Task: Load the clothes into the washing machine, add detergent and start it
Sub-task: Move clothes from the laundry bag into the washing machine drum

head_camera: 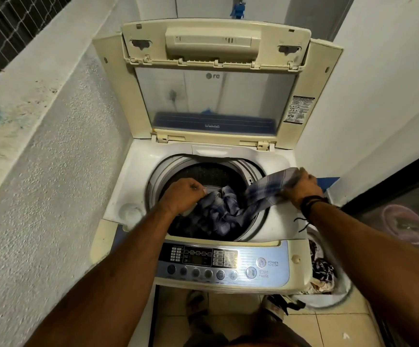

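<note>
A cream top-loading washing machine (138,194) stands in front of me with its lid (216,78) folded up. A blue-grey checked garment (231,209) hangs partly inside the dark drum (203,171) and partly over its right rim. My left hand (184,195) grips the garment's left part inside the drum opening. My right hand (303,187), with dark bands on the wrist, holds the other end above the right rim. The control panel (276,261) with POWER and START/PAUSE buttons faces me at the front.
A white laundry basket (328,300) with patterned clothes stands on the tiled floor right of the machine. A rough grey parapet wall (40,159) runs along the left, a white wall (378,96) on the right. A dark glass door (403,221) is at the far right.
</note>
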